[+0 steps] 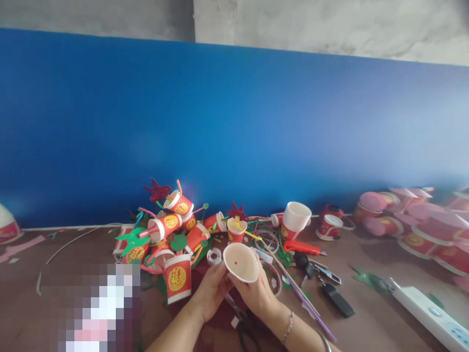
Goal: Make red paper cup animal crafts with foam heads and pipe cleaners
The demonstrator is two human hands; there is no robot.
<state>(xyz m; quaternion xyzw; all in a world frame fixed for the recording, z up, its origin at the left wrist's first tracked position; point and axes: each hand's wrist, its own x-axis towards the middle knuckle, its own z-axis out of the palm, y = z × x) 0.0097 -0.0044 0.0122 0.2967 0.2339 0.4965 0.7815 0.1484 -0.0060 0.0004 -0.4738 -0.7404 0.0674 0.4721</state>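
Between my two hands is a white-lined paper cup (pixel 242 264), its mouth tilted up toward me. A small dark hole shows inside it. My left hand (pixel 212 288) closes on the cup's left side, and my right hand (pixel 256 293) wraps its right side and underside. Beneath my wrists lies a pair of scissors (pixel 249 335), partly covered by my right arm. Just beyond the cup stands another paper cup (pixel 236 230) with a dark red paper cutout and a yellow straw. A roll of clear tape (pixel 214 256) rests near my left fingers.
Several red paper cups with straws and green cutouts (pixel 178 277) are heaped at left. Stacked cups (pixel 296 220), an orange utility knife (pixel 302 247), keys (pixel 337 298) and a purple straw (pixel 311 308) lie at right. A power strip (pixel 432 313) sits farther right. A blue partition (pixel 220 122) stands behind.
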